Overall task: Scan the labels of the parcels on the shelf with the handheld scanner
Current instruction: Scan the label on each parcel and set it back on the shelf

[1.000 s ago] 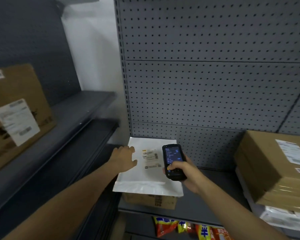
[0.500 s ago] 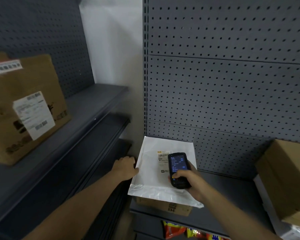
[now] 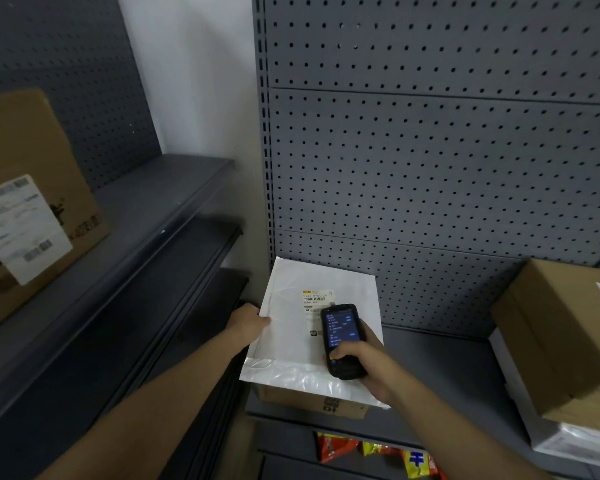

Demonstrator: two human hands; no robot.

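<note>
1. White poly mailer point(image 3: 291, 327) lies flat on a brown carton point(image 3: 312, 401) at the left end of the lower shelf point(image 3: 447, 368), back edge against the pegboard panel point(image 3: 430, 168); its label point(image 3: 317, 299) faces up, lower part hidden behind the scanner.
2. Right hand point(image 3: 368, 362) is wrapped around the handheld scanner point(image 3: 342, 339), thumb on the keypad, screen lit; scanner held over the mailer just below the barcode.
3. Left hand point(image 3: 248, 322) rests on the mailer's left edge; fingers look curled at the rim, but whether they pinch it or only press I cannot tell.
4. Handling, judged: mailer looks light, soft and slick, so it may slide on the carton; steady it at the left edge, clear of the label; glossy flap at the front could glare.
5. Edges: mailer overhangs the carton front and left; shelf upright point(image 3: 262, 168) is close on the left; carton sits near the shelf lip.
6. Room: open shelf between mailer and the stacked boxes point(image 3: 561, 337) on the right, well apart; another labelled box point(image 3: 32, 202) sits on the left-hand shelf point(image 3: 136, 237); snack packets point(image 3: 378, 452) below.
</note>
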